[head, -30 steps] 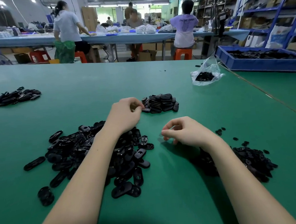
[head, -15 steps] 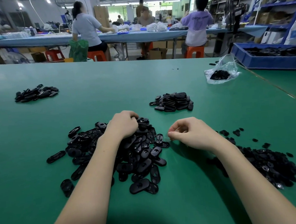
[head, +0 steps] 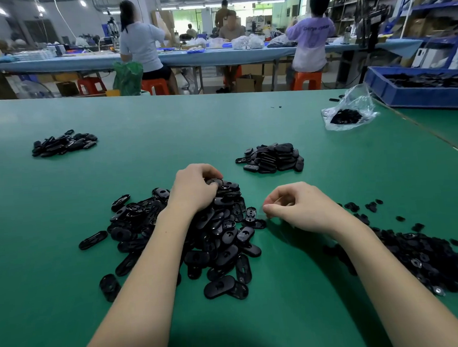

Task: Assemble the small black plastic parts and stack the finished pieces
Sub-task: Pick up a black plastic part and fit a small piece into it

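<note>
A big heap of loose oval black plastic shells (head: 222, 244) lies in front of me on the green table (head: 166, 139). My left hand (head: 196, 189) sits on top of this heap, its fingers curled round one oval shell (head: 214, 182). My right hand (head: 301, 209) hovers just right of the heap, fingers curled and thumb tip against the forefinger, with no part showing between them. A pile of smaller black parts (head: 423, 254) lies to the right, under my right forearm. Behind the hands stands a neater pile of stacked black pieces (head: 273, 158).
Another small pile of black parts (head: 63, 144) lies far left. A clear plastic bag (head: 348, 116) holding black parts and a blue tray (head: 406, 96) of parts are at the far right. People sit at a long table behind.
My left hand has come back from the stacked pile onto the big heap and curled round a shell. My right hand has hardly moved.
</note>
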`<action>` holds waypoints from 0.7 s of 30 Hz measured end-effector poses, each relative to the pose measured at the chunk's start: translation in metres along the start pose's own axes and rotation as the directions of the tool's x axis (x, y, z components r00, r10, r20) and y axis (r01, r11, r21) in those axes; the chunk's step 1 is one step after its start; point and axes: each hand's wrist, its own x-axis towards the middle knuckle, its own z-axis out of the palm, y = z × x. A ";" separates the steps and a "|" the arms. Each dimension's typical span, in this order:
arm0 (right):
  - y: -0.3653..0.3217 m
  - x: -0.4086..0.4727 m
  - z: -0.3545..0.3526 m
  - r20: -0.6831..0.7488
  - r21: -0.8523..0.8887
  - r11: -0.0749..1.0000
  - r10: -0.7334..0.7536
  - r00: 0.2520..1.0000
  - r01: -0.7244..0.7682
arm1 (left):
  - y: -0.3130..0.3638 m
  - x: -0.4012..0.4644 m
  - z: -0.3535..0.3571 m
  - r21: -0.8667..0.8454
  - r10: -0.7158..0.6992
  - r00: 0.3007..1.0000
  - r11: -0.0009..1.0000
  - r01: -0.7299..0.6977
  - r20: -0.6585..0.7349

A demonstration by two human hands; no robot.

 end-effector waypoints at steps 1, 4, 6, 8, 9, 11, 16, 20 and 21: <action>0.000 0.000 0.000 0.002 0.003 1.000 0.002 1.000 -0.002 | 0.000 0.000 -0.001 -0.006 0.000 1.000 1.000 -0.001 -0.012; 0.001 0.000 -0.001 0.003 0.010 1.000 0.005 1.000 -0.005 | 0.002 -0.001 -0.002 -0.034 -0.012 1.000 0.999 0.011 -0.026; 0.001 0.000 -0.001 0.002 0.009 1.000 0.004 1.000 -0.004 | 0.005 -0.002 -0.004 -0.068 -0.009 1.000 0.998 0.007 -0.029; 0.001 0.000 -0.002 0.001 0.011 1.000 0.005 1.000 -0.005 | 0.011 -0.003 -0.004 -0.132 0.001 0.999 0.991 -0.006 -0.038; 0.001 0.000 -0.003 -0.001 0.017 1.000 0.008 1.000 -0.008 | 0.015 -0.004 -0.005 -0.183 0.002 0.999 0.983 -0.009 -0.040; 0.003 0.000 -0.007 -0.015 0.039 0.999 0.023 1.000 -0.023 | 0.024 -0.006 -0.004 -0.310 -0.001 1.000 0.951 -0.006 -0.021; 0.012 -0.003 -0.027 -0.081 0.085 0.995 0.066 0.995 -0.059 | 0.053 -0.017 0.008 -0.565 0.023 0.993 0.824 0.046 0.113; 0.026 -0.008 -0.051 -0.160 0.068 0.988 0.151 0.976 -0.141 | 0.072 -0.027 0.029 -0.692 0.061 0.965 0.708 0.138 0.254; 0.031 -0.010 -0.056 -0.174 0.047 0.984 0.176 0.969 -0.170 | 0.075 -0.028 0.033 -0.711 0.056 0.958 0.682 0.170 0.282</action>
